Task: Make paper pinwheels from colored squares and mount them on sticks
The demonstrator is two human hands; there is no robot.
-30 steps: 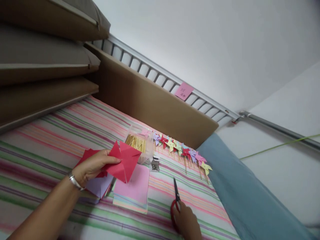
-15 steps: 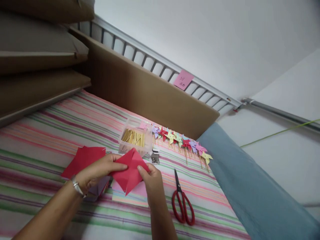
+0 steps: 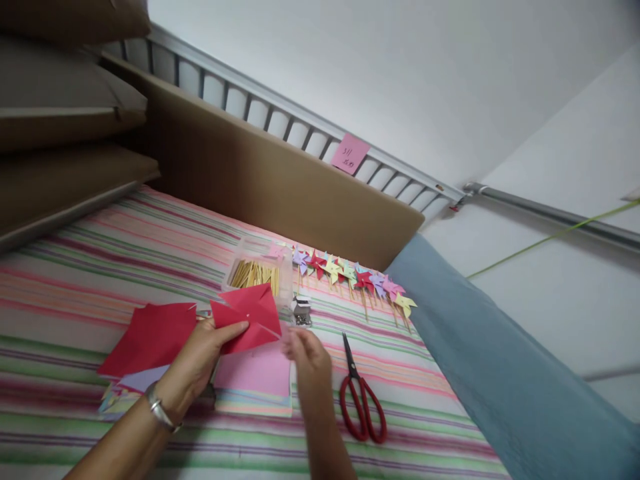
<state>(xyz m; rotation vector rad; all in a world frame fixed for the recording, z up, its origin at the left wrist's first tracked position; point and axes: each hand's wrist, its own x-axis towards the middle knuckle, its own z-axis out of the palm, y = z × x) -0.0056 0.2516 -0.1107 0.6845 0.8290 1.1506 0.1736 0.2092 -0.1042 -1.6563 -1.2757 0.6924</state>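
My left hand (image 3: pixel 203 350) holds a red paper square (image 3: pixel 247 313) with slits cut in from its corners and a small mark at its centre. The thumb lies on its face; the other fingers are hidden behind it. Close to the square's right corner is my right hand (image 3: pixel 307 353), fingers curled and fingertips blurred, so contact with the paper cannot be made out. Beneath lies a pad of pink paper (image 3: pixel 255 373) with other pastel sheets under it. Left of that, more red paper (image 3: pixel 150 337) lies on a stack of coloured sheets (image 3: pixel 120 400).
Red-handled scissors (image 3: pixel 363 393) lie at the right. Behind my hands stand a clear box (image 3: pixel 284 280) of wooden sticks (image 3: pixel 255 275) and a small packet (image 3: pixel 301 311) of metal pieces. Several paper pinwheels (image 3: pixel 363 280) line the back by a brown board (image 3: pixel 280 180). Cardboard (image 3: pixel 75 167) rises at left.
The red square has turned in my left hand, its slits and centre mark now facing me. My right hand has come away from the face of the paper. The view has shifted slightly.
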